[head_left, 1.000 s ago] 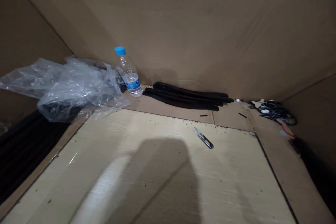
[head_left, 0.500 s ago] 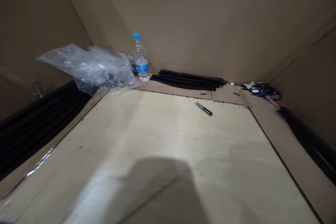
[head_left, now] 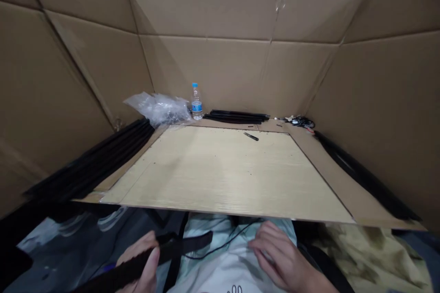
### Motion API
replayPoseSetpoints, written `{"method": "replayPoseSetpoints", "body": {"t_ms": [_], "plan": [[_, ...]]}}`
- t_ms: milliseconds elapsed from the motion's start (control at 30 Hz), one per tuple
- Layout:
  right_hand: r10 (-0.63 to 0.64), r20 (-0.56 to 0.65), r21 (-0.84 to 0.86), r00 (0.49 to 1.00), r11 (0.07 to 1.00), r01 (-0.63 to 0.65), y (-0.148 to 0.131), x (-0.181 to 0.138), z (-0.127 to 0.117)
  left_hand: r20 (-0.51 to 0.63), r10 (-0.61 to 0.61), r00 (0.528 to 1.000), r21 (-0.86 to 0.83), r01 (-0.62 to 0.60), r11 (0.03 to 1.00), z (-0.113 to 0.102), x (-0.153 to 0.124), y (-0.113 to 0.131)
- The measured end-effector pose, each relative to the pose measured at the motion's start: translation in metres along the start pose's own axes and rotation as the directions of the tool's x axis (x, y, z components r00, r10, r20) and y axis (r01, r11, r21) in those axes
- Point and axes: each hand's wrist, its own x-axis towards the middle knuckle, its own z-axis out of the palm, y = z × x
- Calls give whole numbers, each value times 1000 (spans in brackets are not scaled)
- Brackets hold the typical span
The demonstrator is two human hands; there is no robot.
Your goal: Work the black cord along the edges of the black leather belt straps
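Gripping a black strip point(head_left: 182, 243) below the table point(head_left: 227, 183) edge, the left hand point(head_left: 139, 261) is closed round it; the right hand point(head_left: 282, 261) rests open and empty on the lap. The strip's loose end might snag the thin cable point(head_left: 227, 241) beside it.

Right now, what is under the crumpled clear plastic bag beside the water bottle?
Visible: long black strips reach the edge of the crumpled clear plastic bag on the brown cardboard floor. Anything beneath is hidden by its folds.
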Motion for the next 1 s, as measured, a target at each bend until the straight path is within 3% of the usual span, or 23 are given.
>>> {"method": "replayPoseSetpoints", "body": {"t_ms": [67,167,233,333,367,433,500,567,667,800,1000], "plan": [[56,-72,33,996,998,-53,-5,20,-10,-33,53,998,-50,-55,997,6,21,22],[253,-61,145,966,959,-242,-8,42,-27,-54,36,998,-208,-46,977,24,48,63],[380,4,235,925,899,-370,-9,55,-36,80,26,996,-363,5,932,41,63,91],[418,186,415,889,787,-457,-7,69,-39,260,28,965,-587,135,798,70,84,130],[406,243,501,881,726,-472,-5,72,-37,338,46,940,-623,187,760,79,92,140],[429,294,683,854,531,-502,2,74,-31,528,126,840,-636,293,714,93,105,153],[480,278,785,832,386,-485,13,73,-25,602,219,768,-648,310,695,103,114,156],[526,227,824,820,345,-450,23,71,-23,596,246,764,-674,310,670,110,117,150],[538,184,813,823,387,-434,33,69,-25,592,211,778,-694,360,623,117,114,134],[499,212,779,840,433,-453,31,71,-28,568,170,805,-712,377,593,115,110,126],[526,200,770,827,437,-464,21,76,-22,507,99,856,-628,288,723,101,111,137]]}}
